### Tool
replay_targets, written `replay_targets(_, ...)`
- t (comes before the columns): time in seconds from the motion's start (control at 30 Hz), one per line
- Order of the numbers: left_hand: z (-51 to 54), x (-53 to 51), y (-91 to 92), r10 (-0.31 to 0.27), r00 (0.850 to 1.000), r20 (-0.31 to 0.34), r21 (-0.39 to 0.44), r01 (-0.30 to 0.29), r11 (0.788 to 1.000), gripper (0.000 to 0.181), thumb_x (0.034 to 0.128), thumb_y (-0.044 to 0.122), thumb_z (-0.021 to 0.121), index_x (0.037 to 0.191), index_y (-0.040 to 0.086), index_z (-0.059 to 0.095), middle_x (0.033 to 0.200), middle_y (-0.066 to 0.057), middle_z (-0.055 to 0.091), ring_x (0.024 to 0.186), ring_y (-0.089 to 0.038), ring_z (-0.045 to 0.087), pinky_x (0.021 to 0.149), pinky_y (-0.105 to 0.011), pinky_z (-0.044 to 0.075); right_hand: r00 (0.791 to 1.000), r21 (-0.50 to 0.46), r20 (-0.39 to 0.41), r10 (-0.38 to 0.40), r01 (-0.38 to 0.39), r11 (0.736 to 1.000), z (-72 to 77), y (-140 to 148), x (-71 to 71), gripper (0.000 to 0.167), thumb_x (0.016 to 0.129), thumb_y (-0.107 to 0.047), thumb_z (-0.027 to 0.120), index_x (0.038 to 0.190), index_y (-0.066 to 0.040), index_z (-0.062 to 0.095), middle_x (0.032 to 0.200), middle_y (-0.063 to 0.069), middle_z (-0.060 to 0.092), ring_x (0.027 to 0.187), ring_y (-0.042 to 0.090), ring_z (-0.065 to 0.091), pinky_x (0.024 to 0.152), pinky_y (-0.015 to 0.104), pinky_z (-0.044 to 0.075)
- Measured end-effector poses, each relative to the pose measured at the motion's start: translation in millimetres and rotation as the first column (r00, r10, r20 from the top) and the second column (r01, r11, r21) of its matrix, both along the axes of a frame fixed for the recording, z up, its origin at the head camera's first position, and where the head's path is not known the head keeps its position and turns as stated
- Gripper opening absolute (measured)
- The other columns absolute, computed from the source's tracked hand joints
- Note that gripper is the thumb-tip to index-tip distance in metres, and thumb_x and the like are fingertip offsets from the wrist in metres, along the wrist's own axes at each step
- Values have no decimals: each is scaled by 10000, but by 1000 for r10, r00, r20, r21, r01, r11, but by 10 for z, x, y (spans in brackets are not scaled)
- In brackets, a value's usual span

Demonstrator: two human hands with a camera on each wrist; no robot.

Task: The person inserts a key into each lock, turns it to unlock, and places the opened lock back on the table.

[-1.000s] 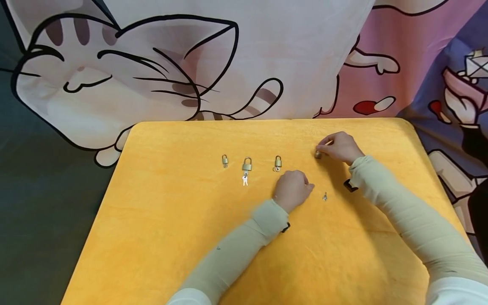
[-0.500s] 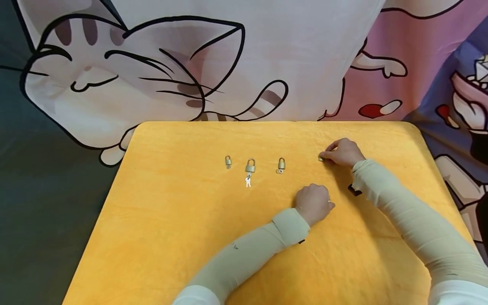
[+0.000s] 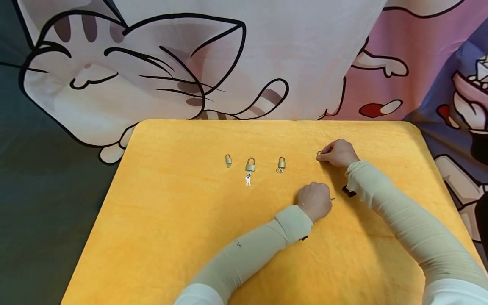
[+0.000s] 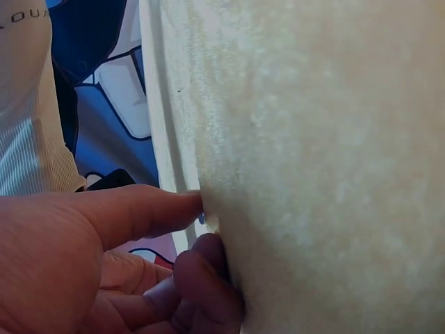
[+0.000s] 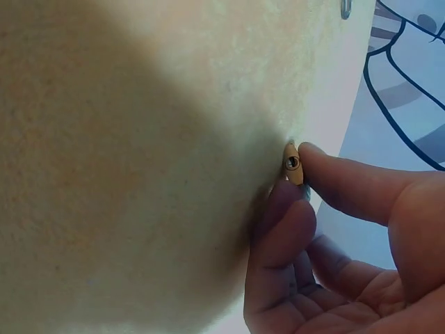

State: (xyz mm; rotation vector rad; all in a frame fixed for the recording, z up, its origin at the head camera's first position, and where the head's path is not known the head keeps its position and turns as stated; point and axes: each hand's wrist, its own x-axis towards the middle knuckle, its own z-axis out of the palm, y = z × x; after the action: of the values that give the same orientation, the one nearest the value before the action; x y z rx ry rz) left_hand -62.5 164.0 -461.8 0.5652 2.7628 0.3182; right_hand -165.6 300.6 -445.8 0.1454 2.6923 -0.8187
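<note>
My right hand (image 3: pixel 337 153) pinches a small brass padlock between thumb and fingers at the table's far right. Its shackle (image 3: pixel 319 153) pokes out past the fingertips in the head view, and the right wrist view shows the padlock's keyhole end (image 5: pixel 293 163). Lower and to the left, my left hand (image 3: pixel 314 201) pinches a small key (image 3: pixel 332 198), mostly hidden by the fingers. In the left wrist view, thumb (image 4: pixel 156 212) and curled fingers cover nearly all of it.
Three padlocks lie in a row on the yellow table (image 3: pixel 171 237): a small one (image 3: pixel 228 161), a larger one (image 3: pixel 250 167) with silver keys (image 3: pixel 248 181) below it, and another (image 3: pixel 281 163) with a key ring. A printed cloth (image 3: pixel 305 51) hangs behind the far edge.
My left hand has moved right and toward me and picked the small key off the table. The padlock in my right hand has turned, its shackle now showing.
</note>
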Motion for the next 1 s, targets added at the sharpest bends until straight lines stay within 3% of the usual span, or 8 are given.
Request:
replay_targets(0.37, 1, -19, 32, 5, 1000, 27, 14, -5, 1000, 278, 890, 394, 747, 660, 269, 656, 617, 95, 601, 555, -105, 583, 487, -289, 465, 1000, -49, 3, -14, 14, 999, 20, 5, 31, 335, 887, -320, 769, 974, -7, 690, 897, 79, 673, 817, 230, 548, 718, 330, 430)
replay_targets(0.5, -18, -64, -121, 27, 994, 103, 185, -46, 982, 270, 875, 349, 774, 644, 259, 669, 591, 147, 576, 553, -30, 540, 525, -203, 441, 997, -152, 43, -60, 66, 986, 29, -9, 67, 358, 906, -305, 762, 1047, 16, 690, 913, 31, 688, 837, 192, 568, 738, 294, 447)
replay_targets(0.6, -13, -136, -295, 61, 978, 199, 376, -134, 917, 215, 845, 278, 808, 660, 238, 706, 584, 181, 576, 562, 10, 521, 552, -143, 417, 992, -281, 100, -81, 106, 954, 25, -20, 95, 397, 924, -282, 749, 1151, 36, 676, 896, -28, 706, 829, 133, 612, 746, 257, 484)
replay_targets(0.73, 12, -243, -515, 97, 942, 322, 562, -272, 781, 193, 812, 180, 829, 649, 191, 727, 533, 145, 615, 543, -32, 593, 534, -163, 429, 980, -461, 178, -84, 159, 873, 35, -53, 117, 462, 954, -227, 716, 1275, 87, 609, 914, -31, 737, 813, 72, 673, 793, 254, 550)
replay_targets(0.87, 24, -327, -689, 101, 896, 433, 648, -387, 656, 191, 815, 76, 807, 651, 145, 737, 531, 77, 653, 578, -142, 693, 523, -199, 446, 966, -582, 247, -80, 214, 784, 75, -115, 133, 503, 970, -188, 695, 1322, 134, 537, 943, -11, 748, 829, 57, 695, 834, 269, 563)
replay_targets(1.0, 22, -389, -815, 122, 853, 507, 659, -475, 584, 92, 818, 45, 786, 741, 93, 770, 573, 44, 685, 634, -202, 731, 540, -214, 474, 959, -630, 274, -71, 235, 741, 117, -175, 157, 502, 967, -193, 700, 1311, 134, 537, 922, -13, 751, 813, 45, 691, 785, 234, 562)
